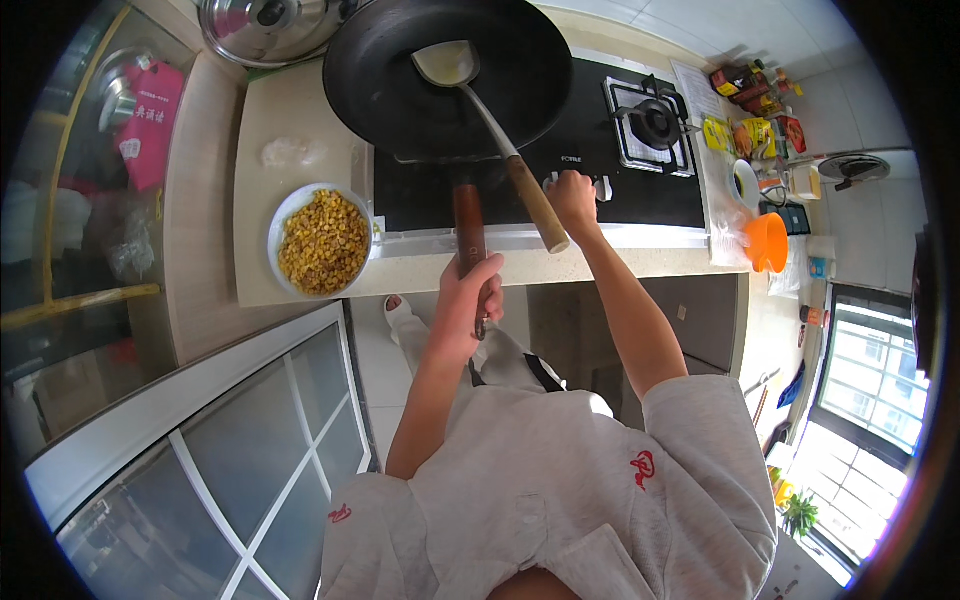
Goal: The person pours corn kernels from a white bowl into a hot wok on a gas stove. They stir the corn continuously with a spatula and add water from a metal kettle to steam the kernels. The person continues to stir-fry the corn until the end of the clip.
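Left hand (474, 297) around part-hidden wok handle (469, 222)

Wok (420, 112) matt metal; wok handle (469, 222) smooth wood.

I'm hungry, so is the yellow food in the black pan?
No, the yellow food is in the white bowl, apart from the black pan.

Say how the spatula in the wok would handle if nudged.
The spatula is probably stiff, being metal and wood. It might slide or swivel, appearing merely propped in the wok. Its wooden handle overhangs the wok's edge, so it could tip outward.
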Tool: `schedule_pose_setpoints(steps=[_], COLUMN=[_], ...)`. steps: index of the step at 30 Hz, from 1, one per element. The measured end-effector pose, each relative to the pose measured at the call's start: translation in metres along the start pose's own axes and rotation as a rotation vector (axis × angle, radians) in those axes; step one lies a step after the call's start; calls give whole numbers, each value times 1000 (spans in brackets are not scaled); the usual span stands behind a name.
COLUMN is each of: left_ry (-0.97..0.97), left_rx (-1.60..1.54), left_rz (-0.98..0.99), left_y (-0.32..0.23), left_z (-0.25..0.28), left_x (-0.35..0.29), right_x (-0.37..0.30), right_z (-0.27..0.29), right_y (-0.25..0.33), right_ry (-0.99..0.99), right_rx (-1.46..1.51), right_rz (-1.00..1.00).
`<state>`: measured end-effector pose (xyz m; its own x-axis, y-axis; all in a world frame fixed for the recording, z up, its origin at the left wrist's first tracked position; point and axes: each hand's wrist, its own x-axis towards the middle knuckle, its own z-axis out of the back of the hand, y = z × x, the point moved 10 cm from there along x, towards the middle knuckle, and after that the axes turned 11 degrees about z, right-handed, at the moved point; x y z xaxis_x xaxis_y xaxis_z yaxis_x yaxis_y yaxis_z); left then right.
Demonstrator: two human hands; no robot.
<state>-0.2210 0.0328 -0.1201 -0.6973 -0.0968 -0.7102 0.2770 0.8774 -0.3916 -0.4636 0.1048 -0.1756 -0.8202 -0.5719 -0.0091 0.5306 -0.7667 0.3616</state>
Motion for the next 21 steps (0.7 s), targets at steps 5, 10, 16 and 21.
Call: schedule_pose_setpoints(steps=[5,10,16,21], left_ry=[1,4,14,13], left_rx=[-3,3,-11,-16], left_rz=[-6,-13,-11,-3], left_y=[-1,-2,-1,1], left_z=[0,0,0,1], left_x=[0,-1,0,2], right_x=[1,4,7,7], right_z=[-1,-4,-5,-9], right_y=[3,4,7,8], right_ry=[17,53,125,225], right_rx=[8,14,3,-9], right_rz=[50,135,208,367])
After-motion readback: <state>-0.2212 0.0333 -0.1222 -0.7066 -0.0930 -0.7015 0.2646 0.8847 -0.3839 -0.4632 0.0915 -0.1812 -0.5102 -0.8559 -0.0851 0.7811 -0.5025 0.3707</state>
